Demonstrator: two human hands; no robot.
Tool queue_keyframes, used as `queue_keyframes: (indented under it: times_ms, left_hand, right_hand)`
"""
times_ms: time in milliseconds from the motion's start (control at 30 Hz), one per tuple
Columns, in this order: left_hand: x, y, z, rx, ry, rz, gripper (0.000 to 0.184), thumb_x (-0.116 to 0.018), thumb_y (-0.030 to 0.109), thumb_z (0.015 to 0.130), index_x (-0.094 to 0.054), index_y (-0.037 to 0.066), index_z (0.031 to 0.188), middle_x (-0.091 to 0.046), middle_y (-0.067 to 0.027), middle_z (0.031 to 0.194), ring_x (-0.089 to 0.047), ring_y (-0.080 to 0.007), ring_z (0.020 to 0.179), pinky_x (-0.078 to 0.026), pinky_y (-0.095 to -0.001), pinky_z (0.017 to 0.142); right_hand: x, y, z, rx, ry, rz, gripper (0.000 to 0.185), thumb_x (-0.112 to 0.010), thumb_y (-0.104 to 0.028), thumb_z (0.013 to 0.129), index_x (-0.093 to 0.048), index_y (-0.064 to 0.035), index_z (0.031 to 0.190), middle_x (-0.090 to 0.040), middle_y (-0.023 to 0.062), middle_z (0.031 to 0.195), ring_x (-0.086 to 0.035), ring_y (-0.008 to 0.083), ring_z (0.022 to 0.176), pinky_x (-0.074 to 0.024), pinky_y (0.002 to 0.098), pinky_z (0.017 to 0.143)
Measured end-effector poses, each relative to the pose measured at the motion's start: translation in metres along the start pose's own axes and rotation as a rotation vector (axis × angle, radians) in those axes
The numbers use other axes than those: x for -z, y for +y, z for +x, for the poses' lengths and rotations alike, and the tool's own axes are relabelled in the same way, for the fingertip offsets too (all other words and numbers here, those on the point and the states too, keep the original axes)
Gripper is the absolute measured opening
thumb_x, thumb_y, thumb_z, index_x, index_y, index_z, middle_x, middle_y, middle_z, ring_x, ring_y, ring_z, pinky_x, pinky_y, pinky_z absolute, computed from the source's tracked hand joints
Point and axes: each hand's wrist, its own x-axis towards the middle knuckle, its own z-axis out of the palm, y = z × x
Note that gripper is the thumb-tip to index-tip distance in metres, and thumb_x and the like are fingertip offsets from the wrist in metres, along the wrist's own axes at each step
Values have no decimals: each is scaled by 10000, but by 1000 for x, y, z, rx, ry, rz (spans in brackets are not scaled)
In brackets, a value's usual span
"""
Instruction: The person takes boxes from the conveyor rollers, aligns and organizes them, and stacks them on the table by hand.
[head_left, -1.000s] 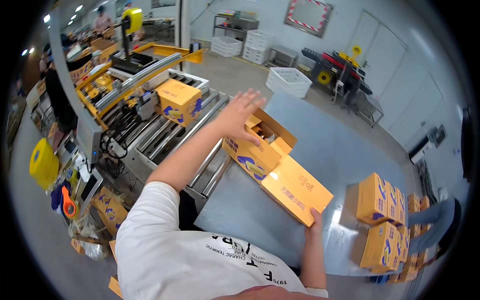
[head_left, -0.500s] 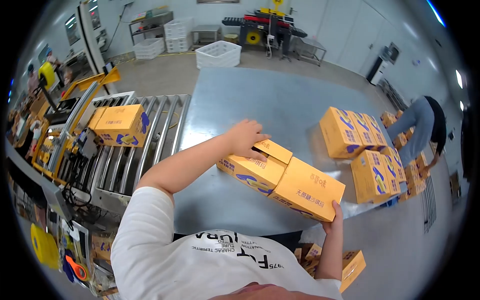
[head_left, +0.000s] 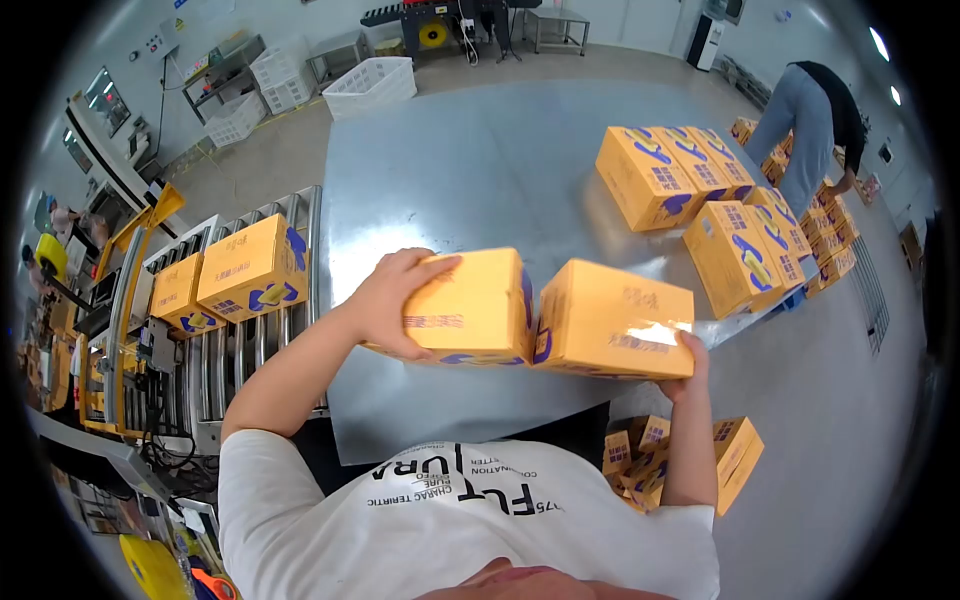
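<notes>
My left hand [head_left: 392, 303] is wrapped round the far left end of a yellow cardboard carton [head_left: 470, 300], thumb along its near side and fingers over the top. A second yellow carton [head_left: 610, 320], with blue print on its end, is gripped at its right end by my right hand [head_left: 688, 368]. The two cartons meet end to end at a slight angle, with a narrow gap between their tops. Both are over the grey metal table [head_left: 450, 160]; whether they rest on it or are lifted is hard to tell.
Several cartons [head_left: 670, 175] stand in two groups on the table's right side. At left, two cartons [head_left: 255, 270] sit on a roller conveyor [head_left: 285, 325]. A person [head_left: 810, 120] bends over stacked cartons beyond. More cartons [head_left: 735, 460] lie below my right arm. White crates [head_left: 370, 88] stand behind.
The left carton has been turned, and my left hand has shifted from its top to its left end. The cartons now sit more level across my view. My view has tilted down.
</notes>
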Motion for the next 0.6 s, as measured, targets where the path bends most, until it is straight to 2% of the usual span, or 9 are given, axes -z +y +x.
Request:
queue_keyframes:
  times_ms: [100,233,267,333,433,467,500,567,600]
  left_hand:
    - [-2,-5,-28,13,59,-114,1245,-853,554,457,-441,120,1549,-494,-230,1357,-502,-408,1219,-391,-500,1076]
    - [1,6,-55,22,62,-30,1235,-854,562,446,-475,96,1525,-470,-240,1387,-483,-402,1265,-378,-496,1091]
    - [0,5,-61,20,85,-50,1246,-857,567,450,-463,84,1528,-464,-238,1401,-476,-397,1282,-372,-495,1101]
    - [-3,-2,-76,13,133,-91,1268,-863,578,458,-439,61,1535,-454,-235,1429,-463,-387,1314,-361,-493,1121]
    - [-16,-29,-110,18,358,-351,1286,-886,559,490,-388,36,1554,-442,-210,1452,-463,-362,1329,-366,-488,1125]
    - [-28,-31,-124,110,461,-637,1327,-882,600,546,-313,-8,1579,-421,-184,1487,-450,-310,1356,-362,-462,1134]
    - [-36,-44,-147,172,530,-721,1352,-878,589,568,-250,-6,1607,-421,-168,1498,-439,-289,1377,-355,-455,1144]
    - [-28,-32,-158,230,611,-824,1325,-877,565,572,-281,-28,1597,-447,-179,1489,-453,-316,1376,-357,-472,1139]
    - [-16,-29,-161,218,532,-633,1313,-880,558,561,-303,-9,1596,-459,-192,1478,-466,-336,1365,-362,-480,1136]
  right_hand:
    - [-5,-4,1,37,-97,-23,680,-682,-335,860,-504,23,1410,-626,202,1324,-628,354,1201,-520,469,1018]
    - [-13,-6,3,-23,-116,-77,678,-674,-349,860,-507,10,1411,-655,194,1259,-667,343,1121,-569,456,922]
    - [-14,-7,0,-50,-90,-127,675,-681,-352,854,-519,14,1397,-672,188,1223,-678,330,1090,-576,424,871]
    - [-10,-9,-2,-97,-111,-194,675,-688,-376,853,-532,8,1385,-677,184,1219,-680,322,1083,-572,428,858]
    - [4,-5,6,-24,-44,-297,678,-692,-414,857,-547,3,1372,-681,179,1223,-685,317,1068,-568,449,847]
    - [12,-3,9,25,-3,-326,680,-693,-427,859,-550,3,1368,-682,177,1226,-687,317,1063,-567,458,844]
    - [17,-6,10,34,0,-314,684,-696,-432,860,-551,4,1367,-681,176,1230,-686,318,1067,-566,460,851]
    - [26,-18,4,49,17,-301,691,-702,-442,861,-552,6,1366,-680,174,1237,-685,319,1074,-563,464,866]
    - [18,-22,-4,71,64,-321,677,-649,-442,890,-542,33,1361,-657,223,1271,-675,349,1120,-578,479,887]
